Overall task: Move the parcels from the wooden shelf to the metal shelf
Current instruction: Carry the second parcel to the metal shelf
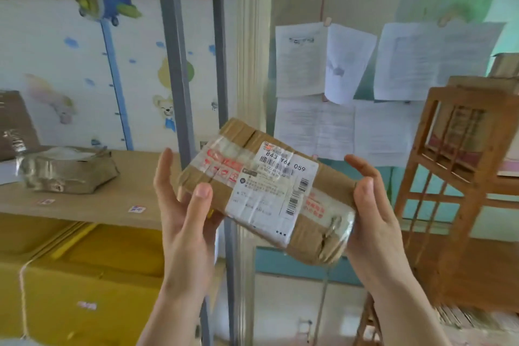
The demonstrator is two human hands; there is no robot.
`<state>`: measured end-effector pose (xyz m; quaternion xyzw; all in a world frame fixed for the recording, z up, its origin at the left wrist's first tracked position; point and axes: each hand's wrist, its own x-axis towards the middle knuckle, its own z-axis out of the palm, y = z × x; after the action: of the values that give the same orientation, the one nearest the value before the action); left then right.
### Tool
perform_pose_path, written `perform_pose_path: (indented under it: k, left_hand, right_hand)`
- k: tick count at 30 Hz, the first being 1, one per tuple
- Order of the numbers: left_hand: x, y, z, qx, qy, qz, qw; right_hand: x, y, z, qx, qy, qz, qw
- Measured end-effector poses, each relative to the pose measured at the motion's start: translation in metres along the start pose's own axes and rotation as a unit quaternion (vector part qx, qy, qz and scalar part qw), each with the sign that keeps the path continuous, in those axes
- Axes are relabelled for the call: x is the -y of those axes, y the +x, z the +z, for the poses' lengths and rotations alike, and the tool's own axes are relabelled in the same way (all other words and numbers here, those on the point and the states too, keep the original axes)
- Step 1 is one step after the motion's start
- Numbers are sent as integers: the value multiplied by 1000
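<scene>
Your left hand (179, 205) and right hand (373, 205) clasp the parcel (264, 191) by its ends. Its long axis runs between them. The metal shelf (120, 199) lies left, probably nearer your left hand.

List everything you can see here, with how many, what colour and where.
Cardboard parcel: one, brown with white label, held between both hands, centre.
Taped parcel: one, grey-brown, on the metal shelf board, left.
Brown box: one, partly seen, far left on that board.
Metal shelf: one, grey uprights, left.
Yellow carton: one, tied with string, lower left, beneath the board.
Wooden shelf: one, reddish-brown, right.
Paper sheets: several, white, pinned to the wall behind.
Left hand: one, on the parcel's left end.
Right hand: one, on its right end.
</scene>
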<state>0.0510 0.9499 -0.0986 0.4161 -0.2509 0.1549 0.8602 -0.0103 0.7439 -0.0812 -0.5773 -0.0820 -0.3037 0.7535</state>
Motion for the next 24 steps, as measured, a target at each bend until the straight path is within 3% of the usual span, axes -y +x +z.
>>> perform_pose_path:
  k: [4,8,11,18,24]
  left_hand:
    - [-4,-7,-14,-25,35,33,999]
    - [-11,-23,-25,-99,96,69,988]
    - [-20,-33,-51,-132,163,96,973]
    - [-44,-29,-149,-234,329,108,908]
    - [-48,49,-226,-193,460,62,864]
  right_hand:
    - [-6,4,18,-11,92,-9,996]
    - [-34,-10,36,145,53,-52,987]
    - [-60,-15,52,189,-7,-44,981]
    - [-110,-35,126,163,-119,-10,979]
    - [-166,-17,197,64,-246,7,967]
